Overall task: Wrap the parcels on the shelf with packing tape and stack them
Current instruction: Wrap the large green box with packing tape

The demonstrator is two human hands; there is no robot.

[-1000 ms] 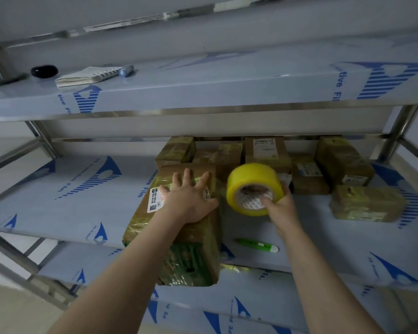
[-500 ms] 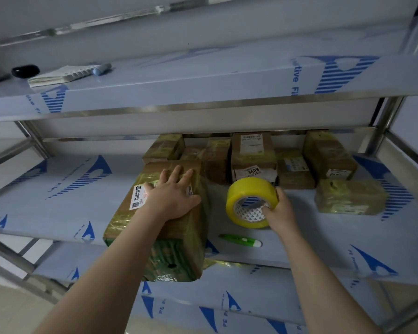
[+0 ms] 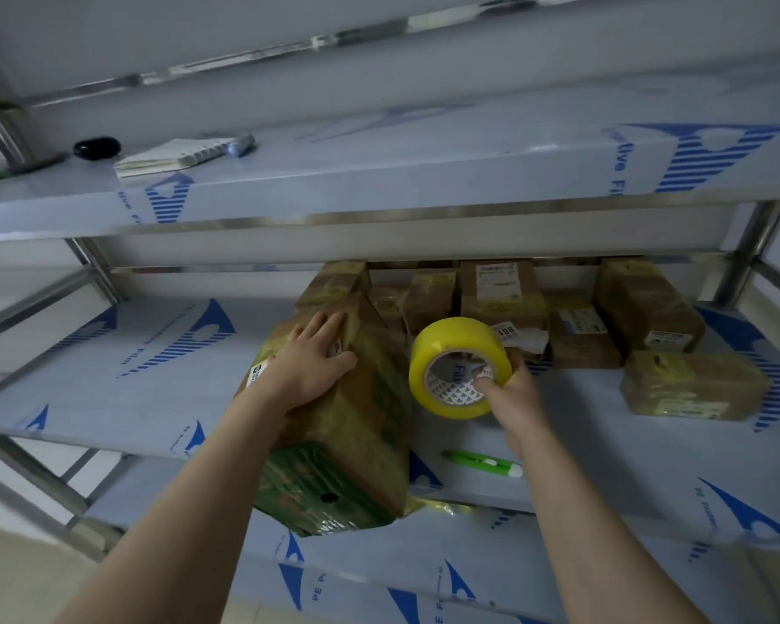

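A large cardboard parcel [image 3: 356, 434], covered in yellowish tape, overhangs the front edge of the middle shelf [image 3: 649, 470]. My left hand [image 3: 309, 362] lies flat on its top with the fingers spread. My right hand [image 3: 512, 389] grips a roll of yellow packing tape [image 3: 458, 364] just right of the parcel, with a fingertip inside the core. Several smaller taped parcels [image 3: 503, 292] stand along the back of the shelf, and one more parcel [image 3: 694, 385] lies apart at the right.
A green utility knife [image 3: 482, 463] lies on the shelf under my right wrist. On the upper shelf [image 3: 424, 173] lie a spiral notepad [image 3: 172, 155], a marker [image 3: 240, 144] and a black object [image 3: 96, 147]. Steel posts [image 3: 746, 258] frame the rack.
The parcel has tilted and slid a little under my left hand. My right hand has turned the tape roll and kept it beside the parcel.
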